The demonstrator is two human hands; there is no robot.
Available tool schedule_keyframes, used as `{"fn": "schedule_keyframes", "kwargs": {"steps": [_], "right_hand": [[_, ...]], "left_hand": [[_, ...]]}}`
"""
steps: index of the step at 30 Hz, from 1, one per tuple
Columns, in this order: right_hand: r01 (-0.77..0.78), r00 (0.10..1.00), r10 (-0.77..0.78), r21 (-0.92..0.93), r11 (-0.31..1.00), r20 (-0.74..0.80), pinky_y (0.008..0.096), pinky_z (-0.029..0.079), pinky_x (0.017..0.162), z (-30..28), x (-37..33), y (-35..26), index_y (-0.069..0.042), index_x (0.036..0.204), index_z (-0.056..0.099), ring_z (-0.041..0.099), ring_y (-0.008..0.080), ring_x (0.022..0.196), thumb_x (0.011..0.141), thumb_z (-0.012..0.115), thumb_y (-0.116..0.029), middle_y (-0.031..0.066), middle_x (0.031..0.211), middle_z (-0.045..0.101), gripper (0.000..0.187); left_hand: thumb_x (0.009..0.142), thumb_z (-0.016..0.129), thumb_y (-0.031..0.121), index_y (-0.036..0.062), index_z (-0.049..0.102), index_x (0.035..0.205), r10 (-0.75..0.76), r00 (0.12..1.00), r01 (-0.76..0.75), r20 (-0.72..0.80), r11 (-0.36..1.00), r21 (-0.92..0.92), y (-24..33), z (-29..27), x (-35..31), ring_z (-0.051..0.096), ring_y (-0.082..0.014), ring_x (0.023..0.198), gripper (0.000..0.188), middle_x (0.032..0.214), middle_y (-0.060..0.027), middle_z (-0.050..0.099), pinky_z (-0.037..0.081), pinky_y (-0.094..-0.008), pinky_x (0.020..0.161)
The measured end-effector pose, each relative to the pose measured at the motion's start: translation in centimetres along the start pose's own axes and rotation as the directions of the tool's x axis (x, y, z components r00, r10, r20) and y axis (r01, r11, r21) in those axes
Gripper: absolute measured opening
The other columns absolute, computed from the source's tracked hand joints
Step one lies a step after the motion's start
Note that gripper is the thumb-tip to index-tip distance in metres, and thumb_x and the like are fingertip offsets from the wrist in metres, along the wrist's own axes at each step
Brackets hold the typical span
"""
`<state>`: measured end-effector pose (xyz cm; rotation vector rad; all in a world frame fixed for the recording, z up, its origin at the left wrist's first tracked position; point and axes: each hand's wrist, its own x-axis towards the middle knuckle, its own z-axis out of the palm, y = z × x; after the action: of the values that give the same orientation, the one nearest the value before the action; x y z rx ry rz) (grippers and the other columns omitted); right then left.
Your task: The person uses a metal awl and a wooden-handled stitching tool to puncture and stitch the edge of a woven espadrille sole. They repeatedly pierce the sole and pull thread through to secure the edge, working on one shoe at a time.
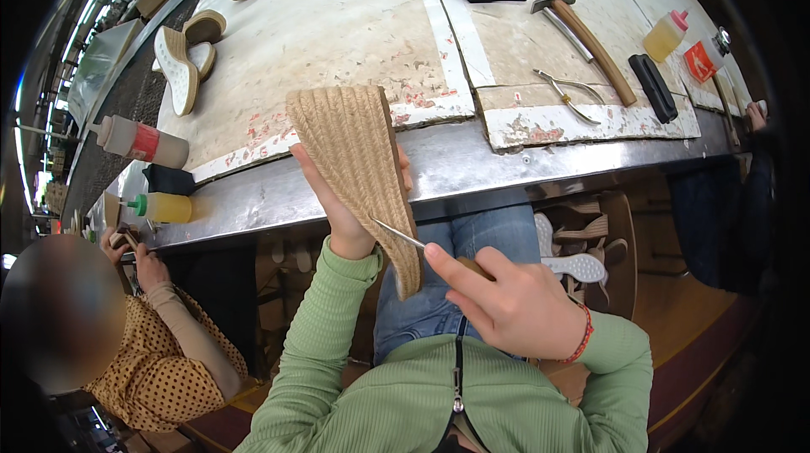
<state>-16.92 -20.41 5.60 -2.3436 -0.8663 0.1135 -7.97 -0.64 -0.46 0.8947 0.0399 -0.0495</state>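
A wedge shoe sole (350, 149) wrapped in tan braided rope is held up over my lap, at the table's front edge. My left hand (342, 213) grips it from behind, with fingers showing on both sides; the sole hides the palm. My right hand (515, 297) is closed round the wooden handle (474, 267) of a thin pointed metal tool, like an awl. The metal shaft (396, 234) reaches up and left, and its tip meets the rope side of the sole at the narrowing part.
A hammer (603, 52), pincers (569, 99) and a black case (652, 88) lie on the worn table (354, 40). Several bottles, including one with a green cap (164, 207), stand or lie at the sides. More wedge soles (177, 69) sit left. A co-worker (160, 343) works at lower left.
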Motion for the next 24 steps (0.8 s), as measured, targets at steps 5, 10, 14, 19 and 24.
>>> {"fn": "schedule_keyframes", "kwargs": {"steps": [5,10,14,19,24], "right_hand": [[-0.008,1.000,0.010,-0.120,0.993,0.012,0.0305,0.044,0.043,0.4,-0.4,-0.3,-0.010,0.135,0.053,0.049,0.0186,0.048,0.082,0.068,-0.013,0.0051,0.071,0.042,0.055],[0.005,1.000,0.003,0.316,0.949,-0.026,0.0275,0.044,0.047,-0.4,-0.2,1.2,-0.006,0.135,0.051,0.053,0.0164,0.051,0.088,0.064,-0.013,0.0063,0.071,0.053,0.050],[-0.093,0.994,0.102,0.707,0.701,0.029,0.0275,0.045,0.057,0.8,0.4,2.0,-0.002,0.136,0.048,0.054,0.0146,0.058,0.092,0.059,-0.013,0.0081,0.075,0.060,0.047],[-0.177,0.983,0.138,0.842,0.510,0.123,0.0260,0.044,0.060,1.8,0.6,2.0,-0.001,0.136,0.048,0.050,0.0110,0.062,0.094,0.058,-0.013,0.0073,0.076,0.060,0.045],[-0.166,0.986,0.102,0.824,0.541,0.132,0.0263,0.045,0.062,2.2,0.5,2.3,0.000,0.136,0.048,0.052,0.0115,0.063,0.094,0.057,-0.012,0.0092,0.078,0.062,0.044]], "left_hand": [[0.080,0.013,0.086,0.0056,0.053,0.112,-0.011,1.000,0.011,-0.001,1.000,0.008,0.1,0.1,0.1,0.056,-0.0192,0.053,0.095,0.075,-0.0145,0.059,0.046,-0.0276,0.045],[0.080,0.013,0.086,0.0054,0.053,0.113,-0.017,1.000,0.017,0.019,1.000,-0.014,0.4,-0.1,0.3,0.056,-0.0193,0.053,0.095,0.075,-0.0147,0.059,0.047,-0.0276,0.045],[0.080,0.014,0.086,0.0055,0.053,0.113,-0.005,1.000,0.006,0.030,0.999,-0.044,0.1,-0.2,0.3,0.056,-0.0194,0.053,0.095,0.075,-0.0153,0.060,0.047,-0.0274,0.045],[0.079,0.015,0.087,0.0051,0.054,0.112,-0.025,1.000,0.025,0.003,0.997,-0.069,0.2,0.1,0.2,0.057,-0.0200,0.052,0.096,0.074,-0.0163,0.060,0.048,-0.0275,0.044],[0.078,0.012,0.088,0.0027,0.054,0.107,-0.044,0.998,0.050,0.053,0.992,-0.119,0.1,-0.3,0.2,0.056,-0.0197,0.056,0.099,0.074,-0.0130,0.058,0.047,-0.0296,0.045]]}}
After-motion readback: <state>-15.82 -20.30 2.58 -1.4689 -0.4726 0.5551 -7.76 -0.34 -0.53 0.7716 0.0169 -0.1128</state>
